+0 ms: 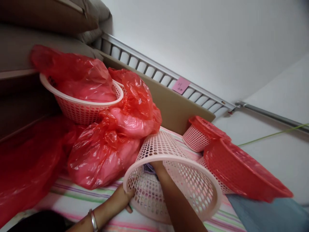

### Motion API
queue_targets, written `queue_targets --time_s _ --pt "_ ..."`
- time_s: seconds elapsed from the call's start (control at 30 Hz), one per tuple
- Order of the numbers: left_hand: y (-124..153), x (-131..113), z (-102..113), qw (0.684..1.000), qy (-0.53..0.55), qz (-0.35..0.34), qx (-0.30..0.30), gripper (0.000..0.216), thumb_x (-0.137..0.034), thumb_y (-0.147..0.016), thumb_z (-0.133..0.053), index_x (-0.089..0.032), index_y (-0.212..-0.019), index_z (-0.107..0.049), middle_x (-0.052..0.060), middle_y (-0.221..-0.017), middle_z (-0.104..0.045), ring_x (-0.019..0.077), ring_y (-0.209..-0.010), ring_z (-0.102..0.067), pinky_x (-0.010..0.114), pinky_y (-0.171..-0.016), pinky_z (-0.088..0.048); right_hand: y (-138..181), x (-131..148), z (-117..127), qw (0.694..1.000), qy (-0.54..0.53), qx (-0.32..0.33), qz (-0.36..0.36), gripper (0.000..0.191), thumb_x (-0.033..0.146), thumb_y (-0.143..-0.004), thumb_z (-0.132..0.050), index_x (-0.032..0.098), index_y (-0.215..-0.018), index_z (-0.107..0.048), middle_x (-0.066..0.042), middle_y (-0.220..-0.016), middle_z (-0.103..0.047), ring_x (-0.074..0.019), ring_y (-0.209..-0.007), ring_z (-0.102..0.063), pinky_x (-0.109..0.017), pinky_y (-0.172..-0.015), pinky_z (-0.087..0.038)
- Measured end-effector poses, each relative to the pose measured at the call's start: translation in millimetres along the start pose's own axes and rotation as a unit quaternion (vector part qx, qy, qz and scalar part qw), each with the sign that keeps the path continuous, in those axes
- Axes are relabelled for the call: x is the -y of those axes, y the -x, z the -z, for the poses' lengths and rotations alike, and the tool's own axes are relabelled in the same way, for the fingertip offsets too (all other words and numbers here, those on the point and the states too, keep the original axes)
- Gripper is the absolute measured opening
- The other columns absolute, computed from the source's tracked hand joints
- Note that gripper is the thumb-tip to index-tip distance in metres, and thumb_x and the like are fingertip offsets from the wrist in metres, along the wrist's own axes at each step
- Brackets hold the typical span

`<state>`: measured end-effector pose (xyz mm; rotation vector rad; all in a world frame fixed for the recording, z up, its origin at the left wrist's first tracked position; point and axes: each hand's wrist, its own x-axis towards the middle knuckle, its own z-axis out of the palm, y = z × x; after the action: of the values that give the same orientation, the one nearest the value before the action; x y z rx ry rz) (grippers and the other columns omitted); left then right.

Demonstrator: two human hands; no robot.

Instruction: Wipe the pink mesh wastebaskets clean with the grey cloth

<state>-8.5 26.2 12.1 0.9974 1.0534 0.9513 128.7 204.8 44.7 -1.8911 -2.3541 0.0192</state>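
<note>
A pale pink perforated plastic basket lies tipped on its side on the striped bedding, its mouth facing me. My left hand, with a metal bangle on the wrist, grips the basket's rim at the lower left. My right forearm reaches through the mouth, and my right hand is deep inside near the bottom, touching something bluish I cannot make out. Its fingers are hidden.
Red plastic bags are piled at left, one sitting in another pink basket. More baskets lined with red bags lie at right. A cardboard panel, a white rail with a pink note, and the white wall stand behind.
</note>
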Motion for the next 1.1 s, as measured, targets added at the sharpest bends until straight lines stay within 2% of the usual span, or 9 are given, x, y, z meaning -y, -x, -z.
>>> queue_targets --time_s 0.1,0.27,0.37,0.47,0.6,0.7,0.8,0.93,1.1 --pt "-1 6 0 1.0 0.004 0.007 -0.007 0.048 -0.041 -0.079 -0.051 -0.008 -0.114 -0.05 0.013 -0.093 -0.066 0.0156 -0.058 -0.066 0.017 -0.037 -0.049 34 12 0 1.0 0.025 0.012 -0.011 0.024 0.021 -0.083 -0.049 0.015 -0.103 -0.061 -0.012 -0.102 -0.063 -0.0228 -0.095 -0.059 -0.033 -0.08 -0.045" --pt "-5 15 1 1.0 0.025 0.001 -0.014 0.044 -0.038 -0.079 -0.05 -0.011 -0.114 -0.051 0.008 -0.081 -0.069 0.0139 -0.052 -0.065 0.017 -0.036 -0.049 122 30 -3 0.999 0.036 0.004 0.006 0.028 0.013 -0.071 -0.049 0.014 -0.096 -0.063 -0.012 -0.094 -0.063 -0.0242 -0.09 -0.059 -0.033 -0.078 -0.044" --pt "-4 11 1 1.0 0.029 -0.004 -0.004 0.043 -0.03 -0.075 -0.053 -0.013 -0.114 -0.052 0.008 -0.086 -0.07 0.0168 -0.059 -0.067 0.019 -0.038 -0.051 172 26 -8 0.999 0.007 0.004 0.038 0.03 0.012 -0.066 -0.05 0.018 -0.093 -0.064 -0.011 -0.097 -0.062 -0.0256 -0.095 -0.057 -0.035 -0.083 -0.042" --pt "-1 2 0 0.999 0.031 -0.015 0.014 0.045 -0.027 -0.071 -0.057 -0.013 -0.114 -0.055 0.009 -0.094 -0.07 0.02 -0.066 -0.068 0.021 -0.04 -0.052 199 15 -11 0.998 -0.03 0.008 0.059 0.036 0.013 -0.065 -0.052 0.022 -0.098 -0.063 -0.01 -0.106 -0.061 -0.026 -0.101 -0.054 -0.036 -0.088 -0.041" --pt "4 -9 -1 0.999 0.041 -0.014 0.022 0.046 -0.033 -0.072 -0.059 -0.016 -0.115 -0.056 0.009 -0.093 -0.071 0.0201 -0.067 -0.068 0.02 -0.041 -0.051 195 9 -4 0.996 -0.046 -0.014 0.081 0.043 0.014 -0.061 -0.054 0.024 -0.102 -0.063 -0.009 -0.124 -0.053 -0.029 -0.117 -0.044 -0.042 -0.099 -0.032" --pt "5 -14 -1 0.999 0.038 0.0 0.029 0.045 -0.029 -0.07 -0.059 -0.016 -0.114 -0.057 0.009 -0.093 -0.071 0.02 -0.067 -0.069 0.018 -0.04 -0.051 183 7 -1 0.993 -0.045 -0.016 0.104 0.05 0.015 -0.062 -0.054 0.021 -0.11 -0.06 -0.01 -0.135 -0.044 -0.0296 -0.125 -0.036 -0.045 -0.103 -0.027" --pt "2 -11 -1 0.999 0.03 0.009 0.026 0.044 -0.026 -0.07 -0.058 -0.017 -0.113 -0.058 0.009 -0.09 -0.071 0.0192 -0.063 -0.069 0.018 -0.038 -0.05 176 3 -9 0.995 -0.03 0.008 0.097 0.048 0.016 -0.065 -0.053 0.019 -0.112 -0.059 -0.012 -0.122 -0.055 -0.0288 -0.118 -0.044 -0.044 -0.101 -0.03" --pt "-5 1 -3 0.999 0.034 0.007 -0.003 0.04 -0.02 -0.068 -0.054 -0.013 -0.108 -0.058 0.006 -0.078 -0.07 0.0174 -0.056 -0.066 0.018 -0.036 -0.049 161 3 -19 0.998 -0.029 -0.013 0.057 0.048 0.016 -0.064 -0.052 0.018 -0.112 -0.058 -0.011 -0.112 -0.06 -0.0273 -0.109 -0.051 -0.039 -0.097 -0.035" --pt "-7 6 -4 0.999 0.036 0.01 -0.02 0.042 -0.017 -0.068 -0.051 -0.012 -0.108 -0.057 0.008 -0.081 -0.068 0.0164 -0.053 -0.065 0.019 -0.034 -0.048 96 14 -16 0.995 -0.076 -0.067 -0.015 0.04 0.017 -0.071 -0.046 0.014 -0.11 -0.058 -0.012 -0.103 -0.063 -0.0238 -0.1 -0.056 -0.031 -0.089 -0.04"
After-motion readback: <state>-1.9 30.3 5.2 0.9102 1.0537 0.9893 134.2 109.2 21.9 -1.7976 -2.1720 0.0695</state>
